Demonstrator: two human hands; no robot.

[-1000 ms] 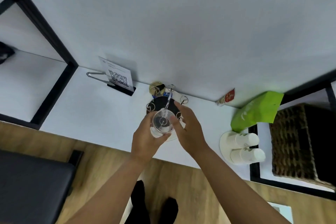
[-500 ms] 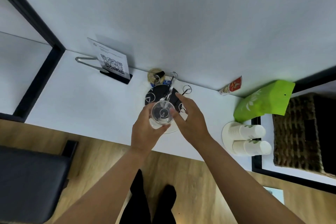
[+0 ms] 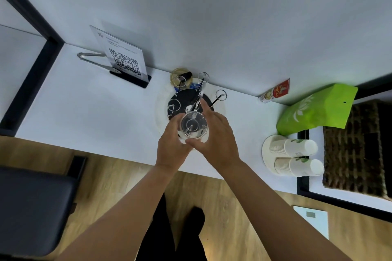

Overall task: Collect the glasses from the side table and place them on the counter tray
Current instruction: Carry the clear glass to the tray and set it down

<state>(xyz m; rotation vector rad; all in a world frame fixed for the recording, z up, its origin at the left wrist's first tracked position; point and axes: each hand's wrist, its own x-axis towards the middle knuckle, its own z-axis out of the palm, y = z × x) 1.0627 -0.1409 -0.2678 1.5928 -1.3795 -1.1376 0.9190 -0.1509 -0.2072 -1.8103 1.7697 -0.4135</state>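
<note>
**Glass over the tray, placement under way**

Hands first: the left hand and right hand are cupped together around one clear glass, held at frame centre over the round white tray with its black wire-loop rack. This looks like the setting-down stage; no other glasses show. Room is tight toward the rack's wire loops; the desk lies open to the left, with paper cups at right.

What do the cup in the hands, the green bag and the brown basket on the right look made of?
Cup: clear glass, probably; the rack shows through it. Green bag: matte paper or plastic film, creased; can't tell which. Basket: dark woven wicker or rattan, its plaited texture visible.
</note>
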